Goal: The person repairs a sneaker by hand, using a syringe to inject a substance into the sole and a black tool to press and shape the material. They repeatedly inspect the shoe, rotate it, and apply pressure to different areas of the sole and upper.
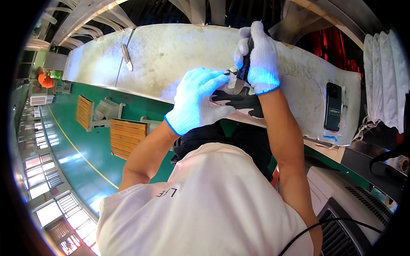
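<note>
While cupping the left end of a camouflage-patterned piece [241, 100] with the gloved left hand [198, 100], hides part of it from view. Well right of the gloved right hand [262, 64], on a stained pale table [171, 51]: dark phone [333, 104], slim pale stick [344, 104] just beside. Up and left from the left hand: small pale-handled tool [126, 57]. Lower, off the table: slatted wooden tops [128, 137]. Between both hands, at the table's near edge: the piece, grey and black, pale pink nearest the body. Left fingers arched, thumb apart; whether pinching, cannot tell. Right fingers curled around a black object [244, 66].
</note>
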Available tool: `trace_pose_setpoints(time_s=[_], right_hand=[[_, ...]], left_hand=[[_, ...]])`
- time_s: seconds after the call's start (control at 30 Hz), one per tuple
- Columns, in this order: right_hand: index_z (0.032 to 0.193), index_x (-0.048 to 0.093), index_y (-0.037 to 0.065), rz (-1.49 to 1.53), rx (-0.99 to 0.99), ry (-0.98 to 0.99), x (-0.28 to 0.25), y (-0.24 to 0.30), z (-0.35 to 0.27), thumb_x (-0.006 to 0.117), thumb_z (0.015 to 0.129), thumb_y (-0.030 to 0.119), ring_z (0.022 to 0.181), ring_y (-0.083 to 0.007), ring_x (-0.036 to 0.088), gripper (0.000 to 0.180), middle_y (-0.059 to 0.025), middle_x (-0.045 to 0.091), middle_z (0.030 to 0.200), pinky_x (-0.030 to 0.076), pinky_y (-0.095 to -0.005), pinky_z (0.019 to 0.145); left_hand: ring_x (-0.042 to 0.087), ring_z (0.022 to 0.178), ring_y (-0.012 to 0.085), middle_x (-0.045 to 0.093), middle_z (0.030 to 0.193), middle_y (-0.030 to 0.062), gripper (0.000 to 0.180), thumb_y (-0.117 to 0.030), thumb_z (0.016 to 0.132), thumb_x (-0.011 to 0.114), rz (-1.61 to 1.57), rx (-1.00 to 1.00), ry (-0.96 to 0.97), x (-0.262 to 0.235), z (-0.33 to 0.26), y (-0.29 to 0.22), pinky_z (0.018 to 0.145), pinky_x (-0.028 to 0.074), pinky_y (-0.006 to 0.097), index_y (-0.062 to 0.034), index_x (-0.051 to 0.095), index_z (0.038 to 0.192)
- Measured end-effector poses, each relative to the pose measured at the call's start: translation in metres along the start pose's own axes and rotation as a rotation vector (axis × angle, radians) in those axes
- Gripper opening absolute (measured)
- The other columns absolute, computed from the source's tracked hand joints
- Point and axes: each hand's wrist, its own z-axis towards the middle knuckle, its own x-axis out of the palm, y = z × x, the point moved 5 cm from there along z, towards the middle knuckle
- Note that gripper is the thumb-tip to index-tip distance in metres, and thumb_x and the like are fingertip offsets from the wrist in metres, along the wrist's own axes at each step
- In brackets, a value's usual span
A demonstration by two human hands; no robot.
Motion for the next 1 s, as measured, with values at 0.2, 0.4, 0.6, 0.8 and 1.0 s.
trace_pose_setpoints(time_s=[0.2, 0.4, 0.6, 0.8, 1.0], right_hand=[[0.109, 0.067, 0.006, 0.046, -0.022, 0.024, 0.006, -0.002, -0.003, 0.052, 0.118, 0.053, 0.050, -0.0194, 0.057, 0.051, -0.0009, 0.055, 0.065, 0.045, -0.0350, 0.047], [0.108, 0.065, 0.006, 0.328, 0.268, 0.299, -0.015, -0.017, 0.008, 0.053, 0.118, 0.051, 0.051, -0.0190, 0.051, 0.047, -0.0012, 0.057, 0.068, 0.042, -0.0351, 0.049], [0.108, 0.068, 0.003, -0.370, -0.030, -0.101, -0.083, 0.039, -0.040, 0.070, 0.109, 0.044, 0.062, -0.0224, 0.064, 0.041, -0.0052, 0.065, 0.073, 0.052, -0.0384, 0.062], [0.132, 0.071, 0.003, -1.320, -0.453, -0.461, -0.155, 0.043, -0.064, 0.079, 0.102, 0.043, 0.103, -0.0300, 0.071, 0.051, -0.0144, 0.075, 0.114, 0.057, -0.0418, 0.092], [0.150, 0.066, 0.006, -0.295, -0.178, -0.221, -0.121, 0.008, -0.102, 0.074, 0.108, 0.045, 0.123, -0.0270, 0.068, 0.058, -0.0131, 0.073, 0.137, 0.053, -0.0425, 0.108]], left_hand=[[0.075, 0.107, 0.0359, 0.080, 0.122, 0.0104, 0.071, -0.036, 0.060, 0.101, 0.041, -0.008, 0.033, 0.002, 0.001, 0.002, 0.097, 0.059, 0.048, -0.0090, 0.078, 0.121], [0.076, 0.113, 0.0368, 0.080, 0.124, 0.0111, 0.075, -0.035, 0.059, 0.101, 0.038, 0.001, 0.048, 0.003, 0.000, 0.006, 0.101, 0.059, 0.047, -0.0090, 0.079, 0.126], [0.072, 0.121, 0.0373, 0.078, 0.132, 0.0121, 0.078, -0.034, 0.065, 0.101, 0.099, -0.058, 0.186, -0.008, -0.011, 0.015, 0.109, 0.055, 0.049, -0.0103, 0.076, 0.135], [0.072, 0.117, 0.0348, 0.077, 0.134, 0.0111, 0.076, -0.044, 0.070, 0.099, 0.121, 0.112, -0.175, 0.006, -0.057, 0.012, 0.110, 0.052, 0.055, -0.0109, 0.075, 0.134], [0.073, 0.118, 0.0364, 0.077, 0.134, 0.0105, 0.073, -0.038, 0.072, 0.099, 0.077, 0.117, -0.264, 0.006, -0.071, 0.017, 0.114, 0.053, 0.056, -0.0121, 0.076, 0.136]])
